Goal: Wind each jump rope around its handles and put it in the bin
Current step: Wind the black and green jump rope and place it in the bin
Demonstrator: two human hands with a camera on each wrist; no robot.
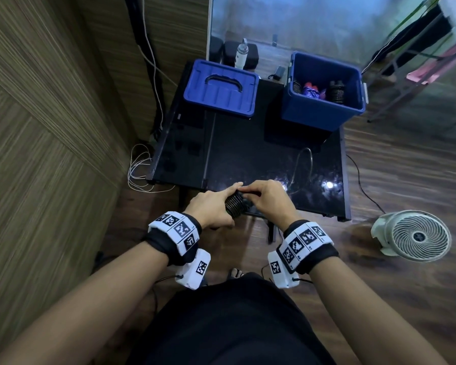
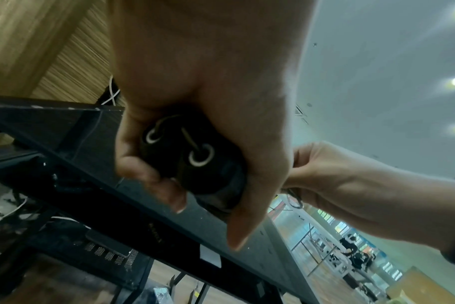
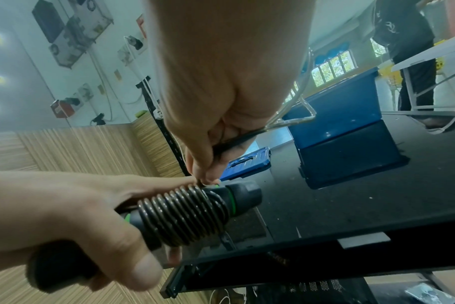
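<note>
Tabletop edge (image 1: 261, 164); handles (image 3: 185, 216) seemingly in left hand (image 1: 211, 209)

The handles (image 3: 237, 197) are black with green rings and white-ringed ends; the wound rope (image 3: 185, 214) is dark and glossy. The bin (image 1: 324, 111) and lid (image 1: 221, 90) are blue, the table (image 1: 248, 154) glossy black, the wristbands (image 1: 179, 230) black-and-white checked, the fan (image 1: 413, 235) pale.

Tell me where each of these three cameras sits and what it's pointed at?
Head: worn on the head, looking down at the black table, blue bin, both forearms and hands.
Left wrist: under the left hand, looking up along it at the handle ends.
Right wrist: along the right hand, which pinches the rope.
Shared: all three show the jump rope bundle.
</note>
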